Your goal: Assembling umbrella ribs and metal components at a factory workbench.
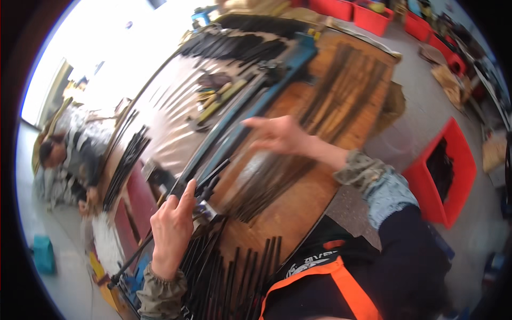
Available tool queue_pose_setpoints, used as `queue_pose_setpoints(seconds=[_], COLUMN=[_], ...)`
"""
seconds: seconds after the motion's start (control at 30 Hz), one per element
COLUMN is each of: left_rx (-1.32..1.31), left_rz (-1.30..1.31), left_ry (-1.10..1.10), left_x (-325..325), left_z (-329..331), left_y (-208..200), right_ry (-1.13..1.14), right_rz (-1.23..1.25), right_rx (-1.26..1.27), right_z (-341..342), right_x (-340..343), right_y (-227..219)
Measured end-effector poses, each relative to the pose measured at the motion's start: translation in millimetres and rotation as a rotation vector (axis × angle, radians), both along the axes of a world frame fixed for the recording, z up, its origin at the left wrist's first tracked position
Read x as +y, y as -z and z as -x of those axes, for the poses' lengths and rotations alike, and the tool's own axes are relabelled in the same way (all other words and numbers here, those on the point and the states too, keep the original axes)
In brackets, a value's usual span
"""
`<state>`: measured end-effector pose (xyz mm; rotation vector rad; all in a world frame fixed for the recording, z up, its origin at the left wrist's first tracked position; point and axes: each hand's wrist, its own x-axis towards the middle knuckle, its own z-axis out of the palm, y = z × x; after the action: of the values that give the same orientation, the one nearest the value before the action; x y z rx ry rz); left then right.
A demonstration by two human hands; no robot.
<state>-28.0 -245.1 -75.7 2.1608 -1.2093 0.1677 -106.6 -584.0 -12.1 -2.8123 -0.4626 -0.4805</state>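
Observation:
At the near end of a long blue metal fixture (234, 141), my left hand (172, 229) has its index finger extended and its other fingers curled. A thin black rod (133, 258) passes behind that hand; whether the fingers grip it is hidden. My right hand (280, 133), smeared by motion, is over the fixture's right side with fingers stretched and apart. It appears to hold nothing. Short dark fittings (210, 184) sit on the fixture between my hands. Below the right hand, a bundle of thin dark rods (266, 186) lies across the wooden tabletop (304, 197).
Several black rods (240, 277) stand in front of me. Dark rods (234, 45) cover the table's far end, near hand tools (221, 101). A red bin (445, 170) stands on the floor at right. Another person (74, 160) works at left beside more black rods (125, 165).

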Motion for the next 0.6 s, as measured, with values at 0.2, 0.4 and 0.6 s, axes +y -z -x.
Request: queue_pose_setpoints(seconds=[0.2, 0.4, 0.6], left_rx=[-0.478, -0.452, -0.35], left_rz=[-0.436, -0.471, -0.417], left_ry=[0.203, 0.111, 0.065], left_x=[74.4, 77.5, 116.8], left_z=[-144.7, -123.1, -130.6], left_y=[-13.7, -32.1, -45.5], right_ry=[0.335, 0.196, 0.195], right_rz=[-0.308, -0.337, -0.356], right_rx=[-0.376, -0.56, -0.643], right_z=[-142.4, -133.2, -134.7], right_x=[99.8, 96.7, 201.4], right_y=[155.2, 165.1, 113.7])
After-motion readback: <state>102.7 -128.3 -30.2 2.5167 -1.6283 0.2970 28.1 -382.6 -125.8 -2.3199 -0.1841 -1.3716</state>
